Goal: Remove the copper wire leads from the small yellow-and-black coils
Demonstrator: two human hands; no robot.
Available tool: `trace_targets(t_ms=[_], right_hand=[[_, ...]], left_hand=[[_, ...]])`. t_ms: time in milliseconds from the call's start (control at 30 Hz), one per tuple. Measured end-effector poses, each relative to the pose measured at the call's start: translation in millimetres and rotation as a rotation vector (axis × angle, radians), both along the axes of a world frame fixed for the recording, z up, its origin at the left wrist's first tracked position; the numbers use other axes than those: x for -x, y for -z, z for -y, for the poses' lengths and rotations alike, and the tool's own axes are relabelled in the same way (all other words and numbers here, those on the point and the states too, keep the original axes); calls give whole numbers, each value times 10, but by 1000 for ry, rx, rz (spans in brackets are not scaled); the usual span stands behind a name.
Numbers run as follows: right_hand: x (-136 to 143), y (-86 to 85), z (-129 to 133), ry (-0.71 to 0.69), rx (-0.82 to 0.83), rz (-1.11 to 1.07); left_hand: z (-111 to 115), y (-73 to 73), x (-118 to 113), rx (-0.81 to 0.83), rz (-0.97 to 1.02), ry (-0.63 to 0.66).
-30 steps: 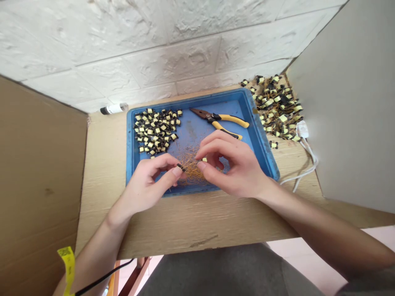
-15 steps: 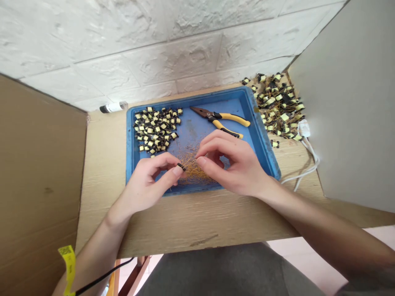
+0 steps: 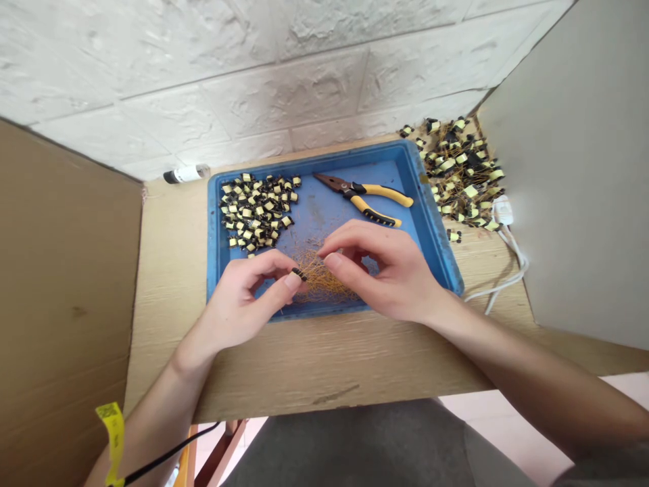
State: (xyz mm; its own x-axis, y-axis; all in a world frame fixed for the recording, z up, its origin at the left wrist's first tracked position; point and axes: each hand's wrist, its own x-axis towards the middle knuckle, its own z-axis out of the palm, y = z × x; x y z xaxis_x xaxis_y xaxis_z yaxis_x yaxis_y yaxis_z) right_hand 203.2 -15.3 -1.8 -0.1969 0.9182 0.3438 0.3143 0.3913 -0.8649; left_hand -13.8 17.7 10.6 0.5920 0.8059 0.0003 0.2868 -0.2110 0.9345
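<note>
Small dark component [image 3: 299, 274] is pinched between the thumb and forefinger of a person's left hand [image 3: 246, 297], held above the near side of a blue tray [image 3: 311, 211] on a wooden desk [image 3: 284, 372]. The right hand [image 3: 390, 277] hovers just beside it, thumb and forefinger drawn close together at their tips; whether a fine wire is caught between them is too small to tell. Beneath the fingers, a tangle of thin golden wires [image 3: 329, 283] spreads across the tray floor. Black-and-yellow components [image 3: 256, 213] crowd the tray's left side, while long-nosed pliers [image 3: 349, 190] with yellow-and-black handles lie with their jaws pointing toward the pile. Outside the tray to the right, a heap of wired components [image 3: 459, 172] sits against the corner of the desk, near a white plug [image 3: 503, 210] and its looping white cable [image 3: 520, 269]. A small cylinder [image 3: 186, 174] with a black end lies beyond the tray's far left corner, close to a white brick-patterned wall [image 3: 228, 74]. A brown cardboard panel [image 3: 65, 270] flanks the left, a grey panel [image 3: 583, 169] the right.
</note>
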Motion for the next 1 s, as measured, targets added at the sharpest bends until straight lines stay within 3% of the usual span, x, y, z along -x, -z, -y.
trace_targets(t_ms=[233,667,1000], right_hand=[[20,-57,34,-27,298,-210],[32,-95,-17,-17,474,-193],[32,-135,-8,-89,466,-121]], left_hand=[[4,-3,-17,-39,-23,-7],[12,-2,-35,-53,-17,-15],[13,27,-18,-60,-28,-23]])
